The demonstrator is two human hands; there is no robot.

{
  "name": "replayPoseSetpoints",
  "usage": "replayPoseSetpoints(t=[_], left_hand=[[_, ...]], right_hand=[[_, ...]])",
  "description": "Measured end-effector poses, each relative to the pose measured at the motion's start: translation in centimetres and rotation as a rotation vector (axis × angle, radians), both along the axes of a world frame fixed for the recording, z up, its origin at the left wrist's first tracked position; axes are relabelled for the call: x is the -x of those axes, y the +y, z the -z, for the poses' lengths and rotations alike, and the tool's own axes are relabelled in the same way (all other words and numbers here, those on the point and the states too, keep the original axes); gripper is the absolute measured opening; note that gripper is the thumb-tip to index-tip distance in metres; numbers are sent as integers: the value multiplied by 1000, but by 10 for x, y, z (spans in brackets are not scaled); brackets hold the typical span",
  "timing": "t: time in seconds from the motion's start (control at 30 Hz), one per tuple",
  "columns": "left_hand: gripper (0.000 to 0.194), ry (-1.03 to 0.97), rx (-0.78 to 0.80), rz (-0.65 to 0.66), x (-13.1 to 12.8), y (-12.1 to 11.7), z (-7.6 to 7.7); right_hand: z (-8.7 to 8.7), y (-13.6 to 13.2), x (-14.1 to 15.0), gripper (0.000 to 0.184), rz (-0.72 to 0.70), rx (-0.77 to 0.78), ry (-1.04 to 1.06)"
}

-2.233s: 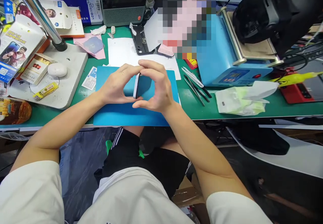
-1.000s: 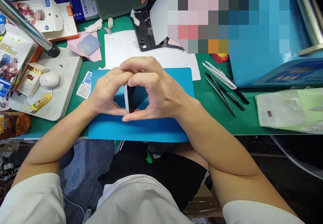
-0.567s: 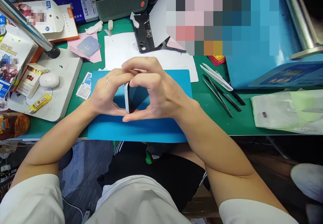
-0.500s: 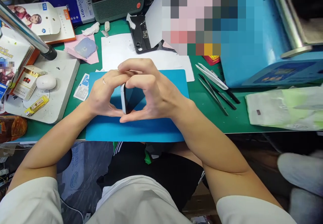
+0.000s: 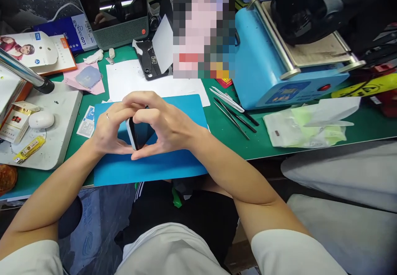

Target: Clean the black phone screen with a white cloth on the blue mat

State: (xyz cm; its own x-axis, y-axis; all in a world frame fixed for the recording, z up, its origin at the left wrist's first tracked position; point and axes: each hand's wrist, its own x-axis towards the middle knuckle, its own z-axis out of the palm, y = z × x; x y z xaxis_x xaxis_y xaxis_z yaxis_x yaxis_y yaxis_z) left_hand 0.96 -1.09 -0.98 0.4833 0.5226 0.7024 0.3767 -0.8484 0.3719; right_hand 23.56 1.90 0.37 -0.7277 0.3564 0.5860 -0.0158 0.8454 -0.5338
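A smartphone (image 5: pixel 132 134) with a dark screen and a pale metal edge is held on its side above the blue mat (image 5: pixel 149 167). Its screen faces right and is partly covered by fingers. My left hand (image 5: pixel 110 128), with a ring on one finger, grips it from the left, fingers on the top end and thumb at the bottom. From the right, my right hand (image 5: pixel 169 124) curls round the same phone, its index finger and thumb at the two ends.
Tweezers (image 5: pixel 231 120) and several slim tools lie right of the mat. Behind them stands a blue machine (image 5: pixel 257 56); a tissue pack (image 5: pixel 288 128) is in front of it. A grey plate (image 5: pixel 66 122) holds a cigarette box, a white case and a yellow lighter. White paper (image 5: pixel 120 78) lies behind.
My view has turned to the right, so the hands and phone appear further left and lower, and more of the blue machine shows. Both hands keep the same hold on the phone.
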Motion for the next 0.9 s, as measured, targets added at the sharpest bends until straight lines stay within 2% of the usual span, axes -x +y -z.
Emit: replayPoseSetpoints(t=[0.07, 0.13, 0.3, 0.4, 0.5, 0.7, 0.9], left_hand=[[88, 37, 22, -52, -1, -2, 0], [86, 18, -11, -47, -2, -3, 0], [83, 10, -79, -51, 0, -1, 0], [88, -6, -75, -51, 6, 4, 4], [92, -13, -145, -56, 12, 9, 7], [100, 6, -256, -82, 13, 11, 4], [93, -16, -146, -85, 13, 7, 8]], right_hand=[[2, 1, 1, 73, -1, -10, 25], [4, 2, 1, 71, -13, -22, 48], [-1, 4, -1, 78, -26, -7, 8], [-6, 4, -2, 73, -12, -9, -29], [-11, 5, -3, 69, -8, -38, -34], [-13, 3, -4, 59, 61, -94, -103], [-11, 2, -3, 69, 106, -57, -106]])
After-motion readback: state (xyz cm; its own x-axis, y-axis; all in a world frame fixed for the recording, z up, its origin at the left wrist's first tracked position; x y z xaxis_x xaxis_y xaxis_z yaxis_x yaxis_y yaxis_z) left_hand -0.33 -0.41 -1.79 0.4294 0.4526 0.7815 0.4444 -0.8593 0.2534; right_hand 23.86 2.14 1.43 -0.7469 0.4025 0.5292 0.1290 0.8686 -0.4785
